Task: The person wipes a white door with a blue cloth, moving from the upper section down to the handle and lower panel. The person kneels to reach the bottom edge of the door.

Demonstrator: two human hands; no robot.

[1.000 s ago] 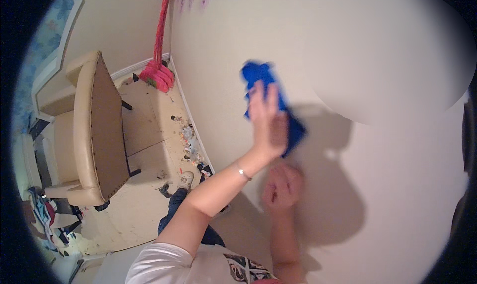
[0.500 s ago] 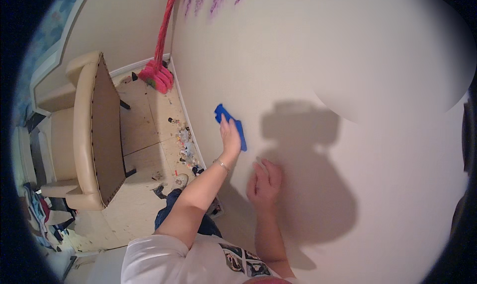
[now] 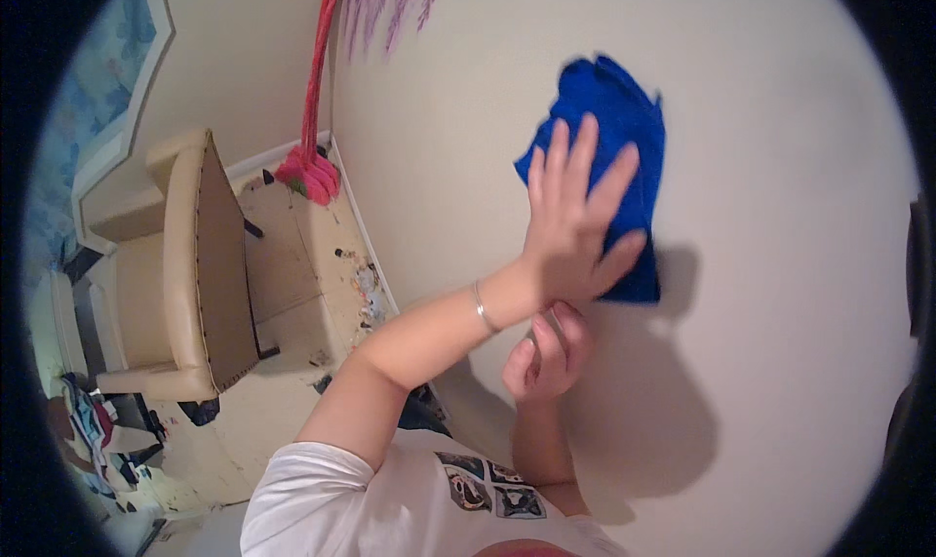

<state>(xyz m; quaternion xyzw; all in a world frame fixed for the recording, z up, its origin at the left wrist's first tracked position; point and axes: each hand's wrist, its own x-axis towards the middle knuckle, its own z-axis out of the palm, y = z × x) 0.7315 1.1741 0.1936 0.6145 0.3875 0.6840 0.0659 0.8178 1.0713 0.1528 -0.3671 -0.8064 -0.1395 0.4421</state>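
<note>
My left hand (image 3: 575, 206) lies flat on a blue cloth (image 3: 604, 94), its fingers spread apart and pressing the cloth against the pale wall (image 3: 770, 381). Much of the cloth spreads out above and to the right of the fingers, with creased upper edges. A silver bracelet (image 3: 485, 306) circles the left wrist. Below that wrist, my right hand (image 3: 556, 352) is raised near the wall with its fingers curled in loosely. Nothing shows between them, and the inside of the palm is mostly hidden.
At the left stands a beige armchair (image 3: 185, 264). A red-handled mop with a pink head (image 3: 310, 175) leans in the corner. Small litter (image 3: 368, 292) lies along the baseboard. Purple painted flowers (image 3: 395, 6) decorate the upper wall. Clothes (image 3: 88, 425) are heaped at lower left.
My left hand has swept the blue cloth up and to the right across the wall. The cloth now lies more spread out. My right hand has shifted slightly right.
</note>
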